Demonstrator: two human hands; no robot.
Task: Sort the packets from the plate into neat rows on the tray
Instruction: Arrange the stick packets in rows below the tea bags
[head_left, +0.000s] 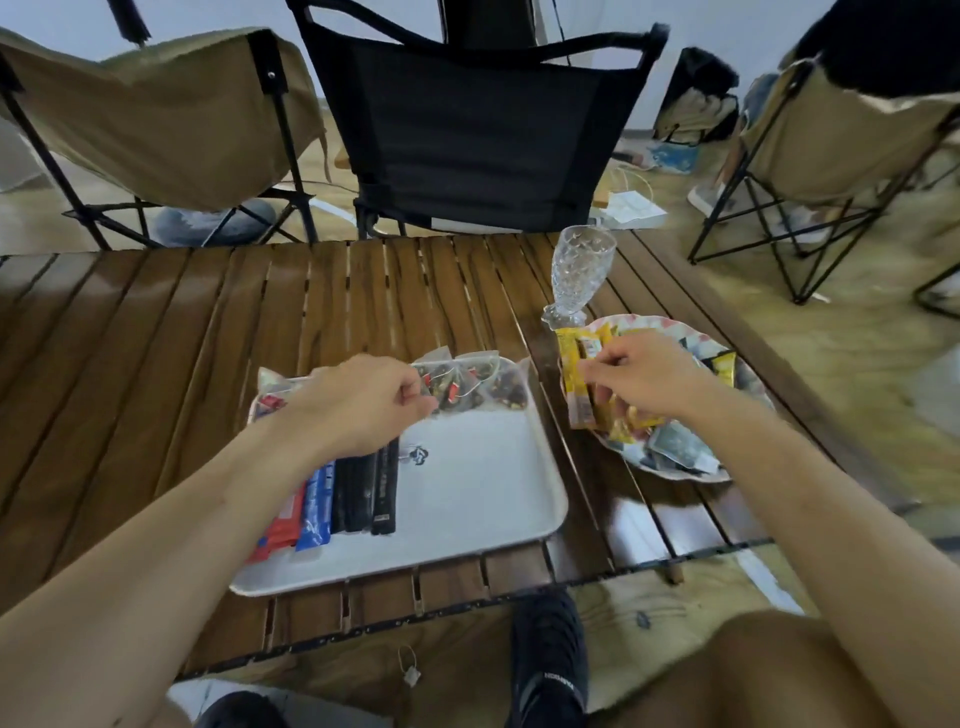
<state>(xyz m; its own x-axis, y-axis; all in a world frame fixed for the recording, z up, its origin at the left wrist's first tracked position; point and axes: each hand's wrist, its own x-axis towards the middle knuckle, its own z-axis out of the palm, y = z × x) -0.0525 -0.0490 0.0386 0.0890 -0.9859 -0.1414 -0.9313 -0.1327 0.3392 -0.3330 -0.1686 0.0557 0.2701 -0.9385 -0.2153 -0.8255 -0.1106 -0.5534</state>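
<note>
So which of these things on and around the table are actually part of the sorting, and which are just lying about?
Part of the job:
- white tray
- plate
- yellow packets in the right hand
- clear tea packets at the left hand
- stick packets rowed on the tray

Just lying about:
- glass goblet
- black chair
- beige chairs

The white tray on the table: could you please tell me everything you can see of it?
The tray is a shallow white rectangle with rounded corners and a low raised rim, plastic by the look of it, with a small dark logo printed near its middle. It lies flat on the slatted wooden table, left of the plate. Clear sachets line its far edge; red, blue and black stick packets lie side by side at its left. Its right half is bare. The left hand hovers over it, pinching a sachet.
</note>
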